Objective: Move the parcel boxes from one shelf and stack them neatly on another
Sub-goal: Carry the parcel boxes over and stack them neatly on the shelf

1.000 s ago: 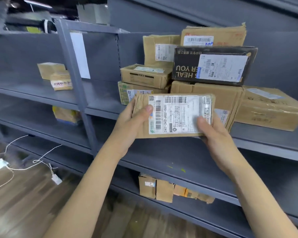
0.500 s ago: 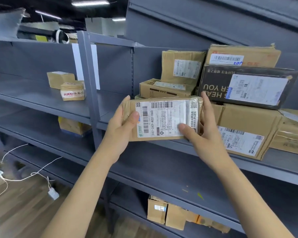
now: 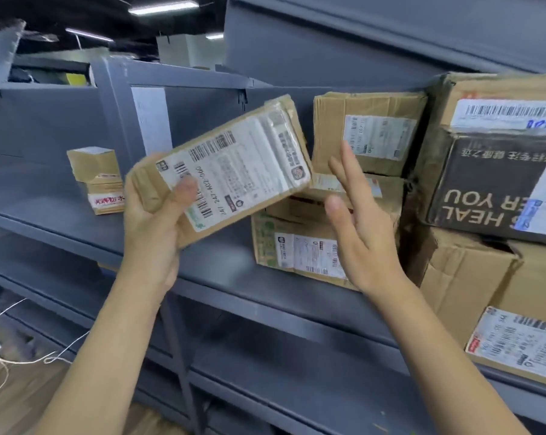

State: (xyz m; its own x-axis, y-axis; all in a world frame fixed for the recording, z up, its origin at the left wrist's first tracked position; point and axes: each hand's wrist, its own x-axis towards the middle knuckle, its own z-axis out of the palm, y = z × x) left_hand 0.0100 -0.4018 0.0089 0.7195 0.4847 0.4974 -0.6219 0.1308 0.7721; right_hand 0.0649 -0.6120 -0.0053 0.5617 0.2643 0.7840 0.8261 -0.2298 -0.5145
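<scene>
Parcel depot or warehouse storeroom. Long grey metal shelving (image 3: pixel 221 277) in tiers. Taped cardboard parcel boxes (image 3: pixel 369 133) stacked on it, each with barcode shipping label (image 3: pixel 504 113). Strip lights (image 3: pixel 163 7) on dark open ceiling. Wood-look floor (image 3: pixel 17 400), loose white cable (image 3: pixel 30 361) trailing.

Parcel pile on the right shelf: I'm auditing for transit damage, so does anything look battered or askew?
Yes. The black box sits upside down, its print inverted, with scuffed edges. The brown box under it has a crumpled, torn corner.
</scene>
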